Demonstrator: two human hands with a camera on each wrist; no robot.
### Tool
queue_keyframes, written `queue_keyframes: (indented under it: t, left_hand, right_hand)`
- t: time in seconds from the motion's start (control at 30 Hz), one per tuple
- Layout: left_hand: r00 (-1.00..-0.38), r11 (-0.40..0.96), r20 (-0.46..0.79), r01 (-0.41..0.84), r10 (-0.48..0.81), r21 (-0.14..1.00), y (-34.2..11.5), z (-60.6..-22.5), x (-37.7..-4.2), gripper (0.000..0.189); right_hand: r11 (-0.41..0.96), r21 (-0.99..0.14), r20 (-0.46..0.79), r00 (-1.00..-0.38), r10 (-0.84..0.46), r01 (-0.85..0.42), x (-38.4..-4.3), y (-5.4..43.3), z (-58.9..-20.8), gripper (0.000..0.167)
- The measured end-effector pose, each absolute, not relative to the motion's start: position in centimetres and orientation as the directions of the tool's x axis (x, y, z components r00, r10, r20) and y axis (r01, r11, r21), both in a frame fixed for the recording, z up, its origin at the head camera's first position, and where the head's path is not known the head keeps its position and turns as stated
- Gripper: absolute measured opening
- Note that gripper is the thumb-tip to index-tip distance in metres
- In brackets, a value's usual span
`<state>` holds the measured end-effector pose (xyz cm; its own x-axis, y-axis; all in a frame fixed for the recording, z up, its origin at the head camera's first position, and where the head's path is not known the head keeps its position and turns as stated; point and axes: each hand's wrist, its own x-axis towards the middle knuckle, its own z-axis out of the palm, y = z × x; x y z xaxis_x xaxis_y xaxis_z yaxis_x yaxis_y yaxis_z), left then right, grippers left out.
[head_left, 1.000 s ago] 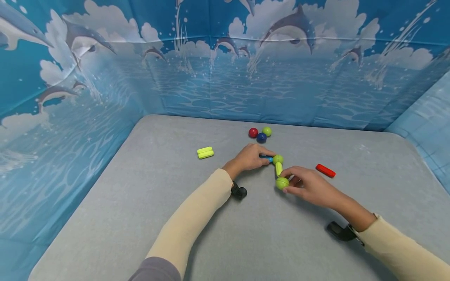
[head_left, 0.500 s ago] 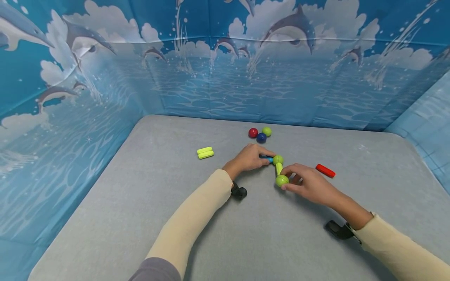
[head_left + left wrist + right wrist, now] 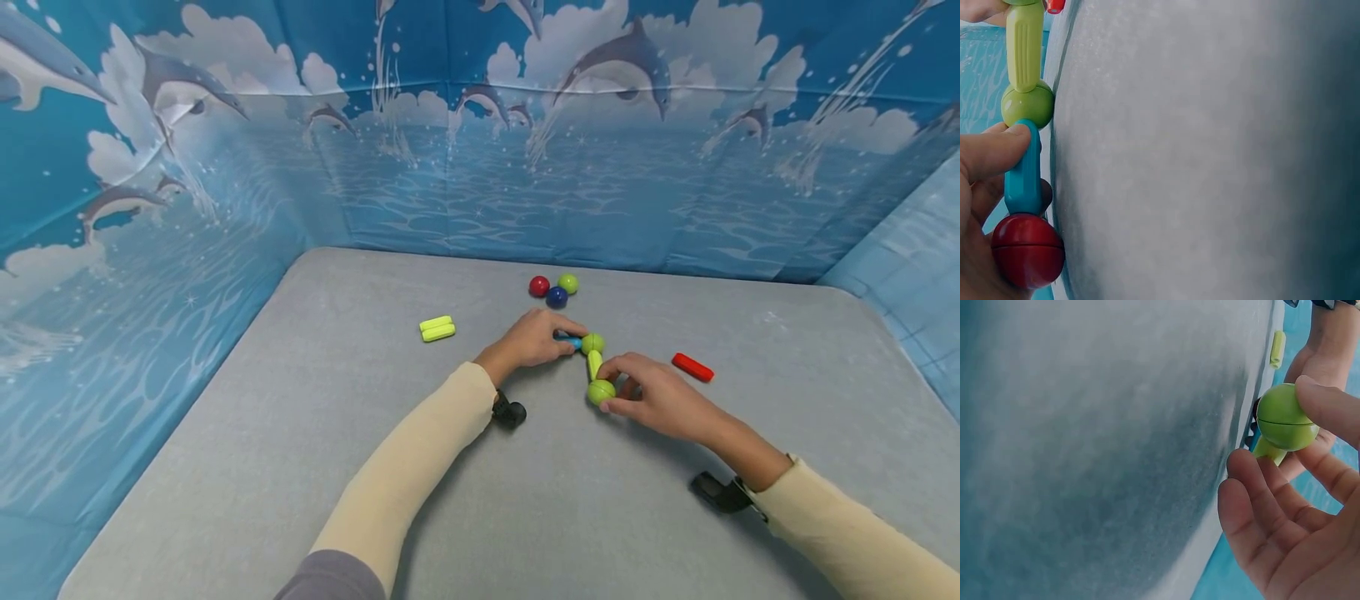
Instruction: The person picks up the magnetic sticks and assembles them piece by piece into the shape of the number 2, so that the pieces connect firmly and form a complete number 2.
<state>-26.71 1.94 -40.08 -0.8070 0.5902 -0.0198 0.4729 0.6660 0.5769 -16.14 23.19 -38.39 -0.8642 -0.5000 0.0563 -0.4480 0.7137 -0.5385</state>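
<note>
On the grey table (image 3: 300,467), nearest the person, the right hand (image 3: 660,400) pinches a green ball (image 3: 601,392) between thumb and fingertips; the right wrist view shows the thumb on one side of this ball and the other fingers loosely curled below it. A green stick (image 3: 594,364) runs from that ball away from the person to a second green ball (image 3: 592,342); the three pieces touch end to end.

Just beyond, the left hand (image 3: 534,337) pinches a blue stick (image 3: 572,340) that joins the second green ball from the left. The left wrist view shows the thumb pressed on the blue stick near that ball, and a red ball (image 3: 1027,250) fixed on the stick's other end, tucked against the palm. The chain thus bends at the second green ball, lying on the table between the two hands.

A red stick (image 3: 692,367) lies near the right hand, on its right side, apart from it. Two yellow-green sticks (image 3: 437,327) lie side by side, touching, well to the left of the left hand.

Farther back, three loose balls sit clustered together: red (image 3: 538,286), dark blue (image 3: 557,297) and green (image 3: 567,283). Behind the table stands a blue backdrop (image 3: 480,150) printed with dolphins.
</note>
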Motion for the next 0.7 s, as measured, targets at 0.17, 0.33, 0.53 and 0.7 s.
queue_keyframes:
  t: [0.17, 0.33, 0.53, 0.7]
  left_hand:
    - [-0.81, 0.663, -0.01, 0.473, 0.586, 0.58, 2.1, -40.1, -26.8, 0.033]
    - [-0.823, 0.67, 0.001, 0.463, 0.567, 0.58, 2.2, -40.0, -27.0, 0.031]
    - [-0.823, 0.665, 0.01, 0.466, 0.568, 0.584, 2.4, -39.9, -27.5, 0.03]
    - [-0.827, 0.667, 0.006, 0.458, 0.562, 0.588, 2.4, -39.8, -27.8, 0.03]
  right_hand:
    - [0.719, -0.55, 0.031, -0.871, -0.49, -0.425, -16.4, 23.2, -38.5, 0.034]
    - [0.725, -0.552, 0.014, -0.874, -0.485, -0.412, -16.8, 23.3, -38.6, 0.034]
    - [0.728, -0.555, -0.027, -0.866, -0.5, -0.403, -17.5, 23.4, -38.7, 0.035]
    - [0.72, -0.556, -0.028, -0.856, -0.516, -0.415, -17.9, 23.3, -38.7, 0.037]
